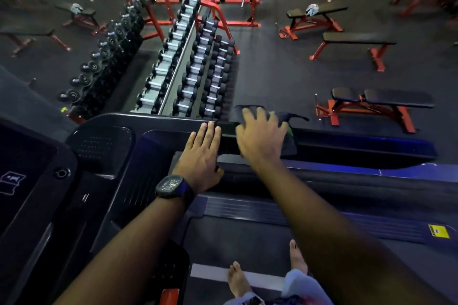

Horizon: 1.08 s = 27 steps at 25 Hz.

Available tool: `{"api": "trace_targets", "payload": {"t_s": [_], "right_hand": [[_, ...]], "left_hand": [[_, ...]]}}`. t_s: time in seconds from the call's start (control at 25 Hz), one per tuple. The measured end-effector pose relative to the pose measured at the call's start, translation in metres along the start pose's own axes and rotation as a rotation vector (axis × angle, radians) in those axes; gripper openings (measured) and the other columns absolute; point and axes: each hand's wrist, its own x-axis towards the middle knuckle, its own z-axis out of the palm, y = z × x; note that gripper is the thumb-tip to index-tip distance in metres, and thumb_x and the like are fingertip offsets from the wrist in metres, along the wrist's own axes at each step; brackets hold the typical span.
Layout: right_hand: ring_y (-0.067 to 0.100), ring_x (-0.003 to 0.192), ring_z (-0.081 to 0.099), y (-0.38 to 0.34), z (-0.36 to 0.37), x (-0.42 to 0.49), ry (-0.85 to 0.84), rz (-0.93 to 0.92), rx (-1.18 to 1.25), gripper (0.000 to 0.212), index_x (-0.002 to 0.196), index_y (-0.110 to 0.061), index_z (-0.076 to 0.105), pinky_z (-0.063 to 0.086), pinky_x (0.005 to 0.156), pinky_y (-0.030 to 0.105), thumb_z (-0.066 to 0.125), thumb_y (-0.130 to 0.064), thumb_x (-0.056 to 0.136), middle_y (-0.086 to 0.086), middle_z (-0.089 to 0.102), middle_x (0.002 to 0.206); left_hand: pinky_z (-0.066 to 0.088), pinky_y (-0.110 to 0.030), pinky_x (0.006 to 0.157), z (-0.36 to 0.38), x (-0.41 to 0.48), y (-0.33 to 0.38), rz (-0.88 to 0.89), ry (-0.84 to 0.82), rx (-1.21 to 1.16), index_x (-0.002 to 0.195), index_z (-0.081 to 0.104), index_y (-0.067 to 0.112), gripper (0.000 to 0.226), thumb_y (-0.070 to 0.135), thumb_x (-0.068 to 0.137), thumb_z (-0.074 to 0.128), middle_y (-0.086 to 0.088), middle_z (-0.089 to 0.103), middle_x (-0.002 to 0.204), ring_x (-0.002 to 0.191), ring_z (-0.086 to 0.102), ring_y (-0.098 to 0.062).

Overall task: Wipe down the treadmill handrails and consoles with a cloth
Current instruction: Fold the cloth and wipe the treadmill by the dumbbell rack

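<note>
Where cloth [290, 145] overhangs, right hand [260, 136] presses.

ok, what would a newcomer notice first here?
Two bare hands at centre: the right hand presses a dark cloth on the treadmill handrail, the left hand, wearing a wristwatch, rests flat beside it. Beyond the rail a long dumbbell rack runs up the middle, with red-framed benches on the floor to its right.
</note>
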Motion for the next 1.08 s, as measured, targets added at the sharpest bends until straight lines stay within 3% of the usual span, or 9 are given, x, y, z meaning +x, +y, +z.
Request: {"api": "trace_targets", "payload": {"t_s": [0.12,0.28,0.44,0.56,0.72,0.88,1.0,1.04,1.08], "right_hand": [[0.037,0.127,0.051,0.015,0.012,-0.019,0.116,-0.278,-0.108,0.055,0.142,-0.032,0.050,0.039,0.097,0.055,0.041,-0.047,0.090,0.007,0.054,0.144],[0.037,0.125,0.050,0.025,0.001,-0.001,0.060,0.094,-0.005,0.048,0.137,-0.031,0.054,0.036,0.099,0.055,0.044,-0.047,0.092,0.006,0.058,0.137],[0.035,0.126,0.050,0.038,0.015,-0.017,0.119,-0.214,-0.094,0.053,0.141,-0.033,0.050,0.039,0.097,0.055,0.044,-0.049,0.091,0.004,0.054,0.143],[0.034,0.129,0.045,0.048,-0.001,-0.007,0.103,0.195,0.027,0.048,0.138,-0.034,0.051,0.034,0.101,0.056,0.047,-0.047,0.092,0.002,0.053,0.143],[0.037,0.130,0.046,0.041,0.012,-0.030,0.138,-0.181,-0.077,0.054,0.144,-0.033,0.047,0.037,0.099,0.060,0.050,-0.047,0.091,0.005,0.048,0.149],[0.036,0.135,0.039,0.057,0.002,-0.012,0.121,0.244,0.026,0.050,0.142,-0.034,0.048,0.032,0.104,0.061,0.047,-0.045,0.093,0.003,0.048,0.148],[0.037,0.135,0.041,0.045,0.009,-0.029,0.123,-0.141,-0.080,0.054,0.146,-0.033,0.045,0.033,0.104,0.062,0.049,-0.046,0.093,0.005,0.045,0.151],[0.035,0.135,0.042,0.064,0.008,-0.021,0.096,-0.176,-0.064,0.055,0.146,-0.034,0.044,0.034,0.104,0.059,0.048,-0.048,0.093,0.003,0.046,0.151],[0.033,0.135,0.042,0.079,0.002,-0.013,0.110,-0.044,-0.017,0.054,0.145,-0.035,0.044,0.035,0.105,0.057,0.047,-0.048,0.093,0.001,0.046,0.150]], "left_hand": [[0.000,-0.044,0.124,0.001,0.002,-0.001,0.014,0.009,-0.004,0.156,-0.006,0.008,0.102,0.040,0.084,0.060,-0.013,-0.011,0.165,0.152,-0.013,-0.027],[0.003,-0.047,0.124,0.003,0.002,-0.002,0.019,0.012,0.013,0.156,-0.005,0.008,0.104,0.041,0.083,0.061,-0.014,-0.009,0.165,0.152,-0.011,-0.030],[0.002,-0.048,0.123,0.004,0.002,-0.001,0.043,0.033,0.030,0.156,-0.002,0.007,0.104,0.042,0.083,0.062,-0.016,-0.006,0.165,0.152,-0.009,-0.031],[0.001,-0.047,0.122,0.004,0.003,0.000,0.077,0.038,0.049,0.156,-0.002,0.007,0.104,0.043,0.083,0.062,-0.016,-0.006,0.165,0.152,-0.009,-0.030],[0.001,-0.048,0.123,0.003,0.005,0.003,0.090,0.035,0.034,0.157,-0.003,0.008,0.105,0.045,0.084,0.063,-0.016,-0.007,0.165,0.152,-0.010,-0.031],[0.002,-0.051,0.123,0.004,0.004,0.004,0.104,0.036,0.065,0.157,-0.004,0.009,0.105,0.046,0.083,0.061,-0.016,-0.007,0.165,0.152,-0.010,-0.032],[0.001,-0.052,0.123,0.003,0.005,0.004,0.112,0.032,0.051,0.157,-0.005,0.010,0.106,0.048,0.084,0.061,-0.015,-0.008,0.165,0.151,-0.011,-0.032],[0.001,-0.052,0.122,0.002,0.006,0.005,0.118,0.030,0.050,0.157,-0.005,0.011,0.105,0.048,0.084,0.061,-0.014,-0.009,0.165,0.151,-0.011,-0.031],[0.001,-0.053,0.122,0.002,0.006,0.005,0.123,0.031,0.050,0.157,-0.004,0.011,0.105,0.048,0.083,0.061,-0.014,-0.008,0.165,0.152,-0.011,-0.031]]}}
